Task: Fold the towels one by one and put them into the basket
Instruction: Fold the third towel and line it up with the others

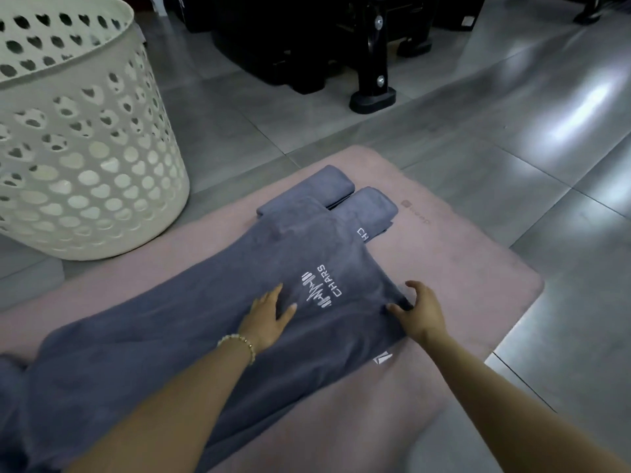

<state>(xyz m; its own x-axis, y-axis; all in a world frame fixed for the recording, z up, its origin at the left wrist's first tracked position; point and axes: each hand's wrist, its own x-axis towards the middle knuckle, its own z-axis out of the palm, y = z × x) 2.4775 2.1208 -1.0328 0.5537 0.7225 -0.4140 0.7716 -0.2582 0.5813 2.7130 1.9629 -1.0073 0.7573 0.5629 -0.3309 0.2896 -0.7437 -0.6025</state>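
A long grey-blue towel (191, 322) with a white logo lies folded lengthwise across a pink mat (461, 268). My left hand (268, 319) rests flat on it, just left of the logo, fingers straight. At the towel's right corner my right hand (421, 312) curls its thumb and fingers over the edge of the cloth. Two folded grey-blue towels (341, 196) lie side by side beyond, partly under the long towel's far end. The white perforated basket (85, 158) stands at the far left on the floor.
Grey floor tiles surround the mat. Black equipment with a footed post (372, 97) stands at the back centre. A small white label (381, 359) lies on the mat by the towel's near edge.
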